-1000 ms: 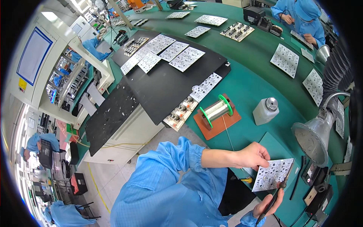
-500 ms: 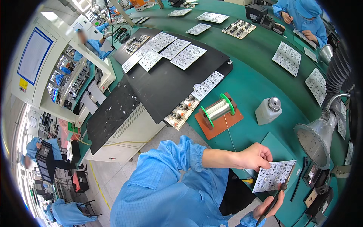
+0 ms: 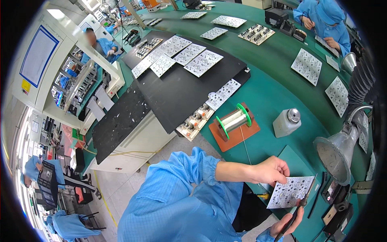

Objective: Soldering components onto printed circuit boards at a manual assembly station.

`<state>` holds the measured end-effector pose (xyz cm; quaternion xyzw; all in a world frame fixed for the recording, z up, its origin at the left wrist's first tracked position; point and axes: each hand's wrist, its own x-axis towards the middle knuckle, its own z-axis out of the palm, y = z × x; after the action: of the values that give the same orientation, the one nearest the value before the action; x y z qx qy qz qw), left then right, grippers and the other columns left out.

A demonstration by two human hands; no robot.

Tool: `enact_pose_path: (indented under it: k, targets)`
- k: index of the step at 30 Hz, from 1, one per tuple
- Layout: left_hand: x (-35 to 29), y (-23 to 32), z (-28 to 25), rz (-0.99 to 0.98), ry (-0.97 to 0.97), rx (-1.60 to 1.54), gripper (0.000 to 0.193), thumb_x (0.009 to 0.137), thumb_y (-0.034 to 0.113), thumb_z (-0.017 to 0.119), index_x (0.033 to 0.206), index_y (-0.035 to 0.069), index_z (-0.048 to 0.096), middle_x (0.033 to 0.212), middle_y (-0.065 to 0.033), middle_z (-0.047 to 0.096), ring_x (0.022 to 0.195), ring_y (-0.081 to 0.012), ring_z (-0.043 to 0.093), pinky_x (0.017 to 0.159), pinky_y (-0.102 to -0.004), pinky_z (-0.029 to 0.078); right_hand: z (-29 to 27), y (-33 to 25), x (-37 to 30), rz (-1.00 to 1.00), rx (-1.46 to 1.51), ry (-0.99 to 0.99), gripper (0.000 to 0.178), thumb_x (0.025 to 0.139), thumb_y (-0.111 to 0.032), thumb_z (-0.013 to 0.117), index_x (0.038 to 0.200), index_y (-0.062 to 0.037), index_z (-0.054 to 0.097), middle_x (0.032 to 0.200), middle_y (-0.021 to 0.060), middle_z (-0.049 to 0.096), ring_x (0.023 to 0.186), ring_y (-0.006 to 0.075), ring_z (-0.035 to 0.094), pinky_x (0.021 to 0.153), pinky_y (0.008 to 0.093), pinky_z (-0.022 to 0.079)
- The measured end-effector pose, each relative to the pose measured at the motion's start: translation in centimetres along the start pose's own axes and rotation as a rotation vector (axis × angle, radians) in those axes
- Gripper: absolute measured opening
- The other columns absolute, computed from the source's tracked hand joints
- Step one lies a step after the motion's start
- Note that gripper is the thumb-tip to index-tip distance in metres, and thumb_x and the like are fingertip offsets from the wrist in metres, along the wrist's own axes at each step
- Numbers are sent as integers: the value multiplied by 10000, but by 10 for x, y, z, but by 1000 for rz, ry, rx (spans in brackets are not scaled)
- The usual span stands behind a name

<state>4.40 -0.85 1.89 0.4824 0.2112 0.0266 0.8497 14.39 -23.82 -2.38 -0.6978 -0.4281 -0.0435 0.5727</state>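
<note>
A white circuit board (image 3: pixel 291 192) with dark printed marks is held over the green mat at the lower right. My left hand (image 3: pixel 274 170) is closed at its upper left edge, thumb against the board. My right hand (image 3: pixel 288 224) grips a soldering iron (image 3: pixel 291 219) by its dark handle. The iron's thin metal tip runs up along the board's right edge; whether it touches cannot be told. Thin solder wire leads from a green-flanged spool (image 3: pixel 234 122) down behind my left forearm, where its end is hidden.
Near the spool stands a white bottle (image 3: pixel 287 122) with a metal cap. A metal fume funnel (image 3: pixel 333 159) hangs to the right, above a black brush (image 3: pixel 318 195). Several boards lie on a black sheet (image 3: pixel 173 92). A co-worker (image 3: pixel 326 24) sits across the green bench.
The whole view has shifted slightly. The board and both hands have moved a little, with the board turned slightly. At the left, a distant worker has changed posture.
</note>
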Motion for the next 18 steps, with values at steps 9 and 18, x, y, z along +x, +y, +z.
enact_pose_path:
  k: [9, 18]
  targets:
    - [0, 6, -2, 10, 13, -54, 178, 810, 54, 680, 955, -6, 597, 842, -43, 611, 752, -103, 600, 605, -245, 522, 5, -11, 6, -65, 78, -57, 440, 969, -218, 460, 1319, 46, 419, 1266, 265, 528, 1224, 354, 471, 1078, 482, 280]
    - [5, 8, 0, -12, 11, -66, 170, 812, 53, 682, 950, 4, 596, 842, -41, 615, 767, -103, 608, 627, -249, 530, 4, -3, 3, 40, 44, -40, 446, 974, -234, 467, 1329, 32, 415, 1278, 265, 519, 1237, 349, 465, 1084, 477, 278]
